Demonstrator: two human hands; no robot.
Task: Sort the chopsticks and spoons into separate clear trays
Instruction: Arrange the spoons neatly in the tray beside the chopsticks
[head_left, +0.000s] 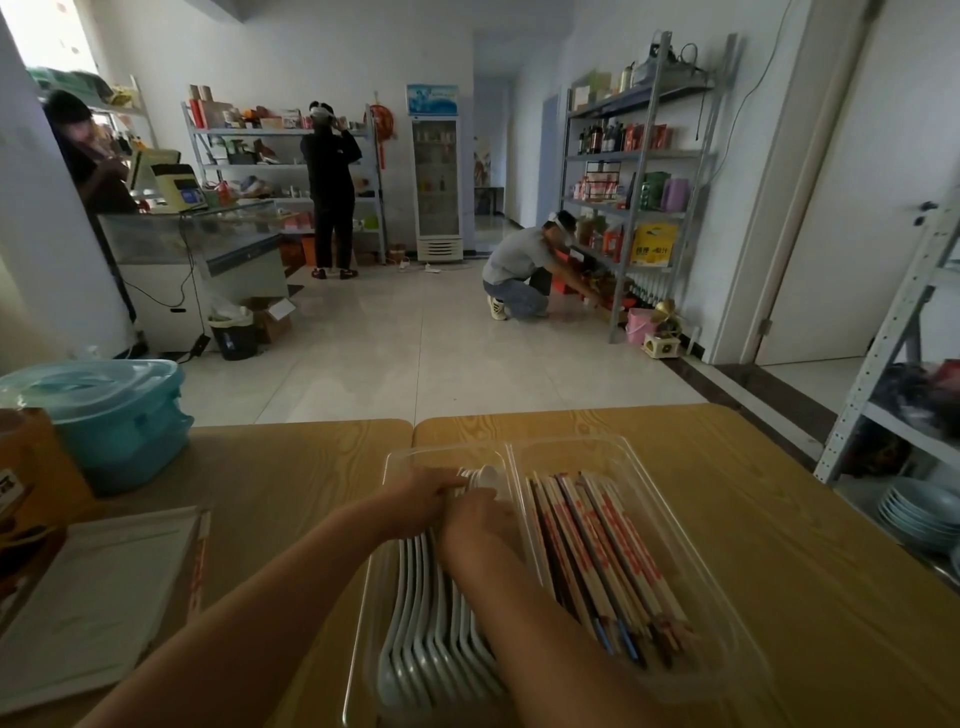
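Yellow wood-grain tabletop (753, 519), near edge. Two clear rectangular plastic trays side by side, touching: left clear tray (393, 460) packed with white ceramic spoons (431, 629) stacked on edge, right clear tray (618, 448) full of red-and-white paper-wrapped chopsticks (618, 556). Teal lidded plastic box (124, 415) far left. Both hands in left tray over the spoons' far end. Left hand (415, 496): fingers straight, pressed together, tips touching spoons. Right hand (480, 519): knuckles up, fingers curled down out of sight, cannot tell what they pinch.
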